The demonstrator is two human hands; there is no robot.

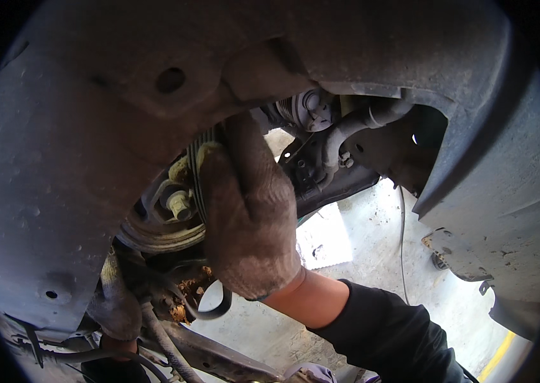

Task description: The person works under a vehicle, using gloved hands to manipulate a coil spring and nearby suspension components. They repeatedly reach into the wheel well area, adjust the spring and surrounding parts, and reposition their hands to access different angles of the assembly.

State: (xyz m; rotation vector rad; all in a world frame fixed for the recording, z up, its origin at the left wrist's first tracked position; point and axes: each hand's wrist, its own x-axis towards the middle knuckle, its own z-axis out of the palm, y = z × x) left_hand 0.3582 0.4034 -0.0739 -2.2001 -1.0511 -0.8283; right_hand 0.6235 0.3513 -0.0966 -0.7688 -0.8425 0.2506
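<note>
My right hand [251,223], in a worn brown glove, reaches up into the opening in the vehicle's wheel well. It closes around the edge of a dark ribbed belt [195,182], with one finger extending up beside it; the fingertips are partly hidden. Left of the belt is a pulley [164,239] with a light-coloured bolt [179,204] at its centre. At the lower left, my left hand [117,313], also gloved, stretches a finger up toward the pulley's lower rim. Its other fingers are mostly hidden, and nothing shows in its grasp.
A large dark liner panel [59,191] curves around the left and top. Beyond the belt are a bent hose [340,137] and a round metal part [311,112]. Rusty metal [187,297] and a curved black hose [215,309] lie below. Another panel [499,236] hangs at right over the pale floor [372,274].
</note>
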